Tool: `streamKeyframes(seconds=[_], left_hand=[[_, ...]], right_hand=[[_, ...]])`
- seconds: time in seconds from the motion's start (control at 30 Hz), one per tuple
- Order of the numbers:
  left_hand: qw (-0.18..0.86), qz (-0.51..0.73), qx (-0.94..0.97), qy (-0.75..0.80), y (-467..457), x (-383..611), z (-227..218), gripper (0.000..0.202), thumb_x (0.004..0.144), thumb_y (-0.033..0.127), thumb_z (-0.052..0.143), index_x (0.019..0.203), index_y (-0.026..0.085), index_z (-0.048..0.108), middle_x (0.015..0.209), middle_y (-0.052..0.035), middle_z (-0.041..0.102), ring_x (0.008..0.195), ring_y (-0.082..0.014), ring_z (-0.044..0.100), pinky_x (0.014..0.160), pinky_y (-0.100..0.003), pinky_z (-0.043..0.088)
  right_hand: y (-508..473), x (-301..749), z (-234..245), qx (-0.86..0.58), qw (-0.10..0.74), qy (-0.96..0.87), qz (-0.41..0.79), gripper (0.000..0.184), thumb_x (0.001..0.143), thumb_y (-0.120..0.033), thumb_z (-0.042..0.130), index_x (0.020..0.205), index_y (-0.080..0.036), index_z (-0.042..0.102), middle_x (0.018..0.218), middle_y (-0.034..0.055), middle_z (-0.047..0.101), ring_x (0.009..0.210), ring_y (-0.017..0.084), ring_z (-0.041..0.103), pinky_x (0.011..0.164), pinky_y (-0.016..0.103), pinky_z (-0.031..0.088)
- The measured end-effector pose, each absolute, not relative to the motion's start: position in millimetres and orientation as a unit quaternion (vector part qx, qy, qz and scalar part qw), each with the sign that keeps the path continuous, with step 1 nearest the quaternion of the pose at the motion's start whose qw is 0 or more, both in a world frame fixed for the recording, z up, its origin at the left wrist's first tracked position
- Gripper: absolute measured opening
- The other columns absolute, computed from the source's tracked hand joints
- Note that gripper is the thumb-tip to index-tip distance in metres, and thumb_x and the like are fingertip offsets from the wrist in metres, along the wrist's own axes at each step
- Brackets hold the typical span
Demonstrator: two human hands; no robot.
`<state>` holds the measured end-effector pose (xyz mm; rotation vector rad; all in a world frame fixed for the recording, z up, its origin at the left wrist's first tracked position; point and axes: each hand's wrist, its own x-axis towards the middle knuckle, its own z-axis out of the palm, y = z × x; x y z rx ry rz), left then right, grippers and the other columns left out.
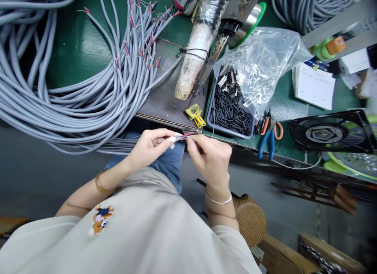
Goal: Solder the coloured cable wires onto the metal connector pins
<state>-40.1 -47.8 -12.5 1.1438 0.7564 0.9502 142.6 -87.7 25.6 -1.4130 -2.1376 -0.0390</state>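
Observation:
My left hand [151, 146] is closed on the end of a grey cable, with something white around the fingertips. Red, blue and other thin coloured wires [185, 136] fan out of that end, just past the bench edge. At the wire tips, my right hand [207, 150] pinches the strands between thumb and forefinger. A yellow clip-like tool [198, 117] lies on the dark mat [165, 101] right above my hands. To the left spreads a big bundle of grey cables [118, 85], many with stripped, coloured wire ends.
A tray [232, 134] holds many small black tubes [229, 113] and metal connectors [228, 77], partly under a clear plastic bag [262, 66]. A wrapped tube [191, 70] leans over the mat. Blue-handled pliers [267, 142] and a black fan [330, 132] lie to the right.

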Motion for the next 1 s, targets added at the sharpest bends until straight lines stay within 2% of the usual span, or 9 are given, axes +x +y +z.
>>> streamKeyframes(seconds=[0.17, 0.33, 0.4, 0.53, 0.63, 0.73, 0.83, 0.93, 1.0], left_hand=[[0.483, 0.463, 0.659, 0.344, -57.3, -31.3, -6.4, 0.018, 0.093, 0.016, 0.063, 0.103, 0.013, 0.077, 0.096, -0.0107, 0.08, 0.078, -0.0138, 0.072, 0.069, -0.022, 0.057], [0.284, 0.42, 0.813, 0.285, -70.2, -14.1, -11.4, 0.019, 0.099, 0.022, 0.058, 0.093, 0.015, 0.074, 0.078, -0.0057, 0.076, 0.07, -0.0145, 0.07, 0.069, -0.024, 0.054], [0.309, 0.397, 0.82, 0.273, -69.1, -11.3, -14.7, 0.022, 0.1, 0.024, 0.057, 0.088, 0.015, 0.073, 0.076, -0.0049, 0.075, 0.068, -0.0142, 0.07, 0.068, -0.024, 0.053], [0.553, 0.371, 0.664, 0.341, -52.2, -19.1, -18.6, 0.016, 0.092, 0.027, 0.066, 0.082, 0.014, 0.069, 0.066, -0.0008, 0.068, 0.056, -0.0102, 0.062, 0.054, -0.02, 0.046], [0.641, 0.392, 0.537, 0.385, -41.3, -27.5, -20.6, 0.021, 0.085, 0.034, 0.072, 0.086, 0.014, 0.065, 0.067, -0.0006, 0.066, 0.055, -0.0091, 0.061, 0.051, -0.018, 0.044], [0.624, 0.426, 0.516, 0.404, -40.4, -29.7, -22.4, 0.024, 0.084, 0.03, 0.075, 0.101, 0.016, 0.065, 0.082, -0.0019, 0.071, 0.051, -0.0045, 0.054, 0.046, -0.016, 0.035], [0.58, 0.442, 0.555, 0.4, -43.4, -26.9, -22.8, 0.015, 0.088, 0.027, 0.07, 0.098, 0.016, 0.071, 0.088, -0.0021, 0.073, 0.044, -0.0008, 0.038, 0.041, -0.019, 0.025], [0.524, 0.457, 0.596, 0.4, -43.9, -23.8, -21.3, 0.013, 0.09, 0.024, 0.068, 0.088, 0.014, 0.075, 0.083, -0.0037, 0.075, 0.049, -0.0038, 0.043, 0.045, -0.02, 0.03], [0.49, 0.468, 0.614, 0.406, -43.0, -22.6, -19.7, 0.012, 0.089, 0.023, 0.069, 0.087, 0.014, 0.077, 0.084, -0.0051, 0.077, 0.057, -0.0071, 0.052, 0.05, -0.02, 0.036]], right_hand=[[-87.5, 188.5, 40.6, -0.636, 0.34, -0.686, -0.093, 0.017, 0.099, -0.028, 0.058, 0.091, -0.022, 0.072, 0.07, -0.0023, 0.07, 0.052, 0.011, 0.054, 0.055, 0.029, 0.036], [-46.4, 221.6, 29.6, -0.715, 0.21, -0.665, -0.049, 0.016, 0.095, -0.029, 0.062, 0.086, -0.02, 0.072, 0.083, 0.0046, 0.072, 0.075, 0.019, 0.063, 0.07, 0.032, 0.041], [-28.3, 227.2, 20.2, -0.716, 0.207, -0.666, -0.006, 0.01, 0.091, -0.027, 0.065, 0.091, -0.021, 0.073, 0.091, 0.0053, 0.074, 0.078, 0.02, 0.063, 0.074, 0.033, 0.043], [-8.1, 234.9, 7.2, -0.714, 0.203, -0.669, 0.039, 0.004, 0.086, -0.025, 0.07, 0.085, -0.021, 0.072, 0.09, 0.0036, 0.07, 0.07, 0.016, 0.055, 0.073, 0.034, 0.043], [-8.0, 238.9, 7.7, -0.713, 0.22, -0.665, 0.038, 0.004, 0.084, -0.022, 0.07, 0.081, -0.021, 0.068, 0.083, 0.001, 0.067, 0.063, 0.014, 0.05, 0.071, 0.034, 0.043], [-22.1, 232.2, 17.5, -0.712, 0.327, -0.621, 0.017, 0.007, 0.088, -0.025, 0.066, 0.082, -0.022, 0.065, 0.076, -0.001, 0.065, 0.058, 0.012, 0.051, 0.064, 0.032, 0.044], [-48.1, 211.0, 29.6, -0.671, 0.477, -0.566, 0.038, 0.01, 0.09, -0.03, 0.066, 0.084, -0.022, 0.065, 0.078, -0.0007, 0.065, 0.061, 0.012, 0.056, 0.052, 0.026, 0.038], [-72.4, 185.2, 32.8, -0.637, 0.459, -0.602, 0.144, 0.007, 0.089, -0.029, 0.071, 0.086, -0.022, 0.071, 0.077, -0.0019, 0.066, 0.05, 0.007, 0.041, 0.044, 0.025, 0.026], [-80.6, 172.2, 28.9, -0.618, 0.427, -0.628, 0.204, 0.008, 0.091, -0.029, 0.07, 0.087, -0.023, 0.074, 0.083, -0.0005, 0.068, 0.051, 0.007, 0.04, 0.046, 0.026, 0.028]])
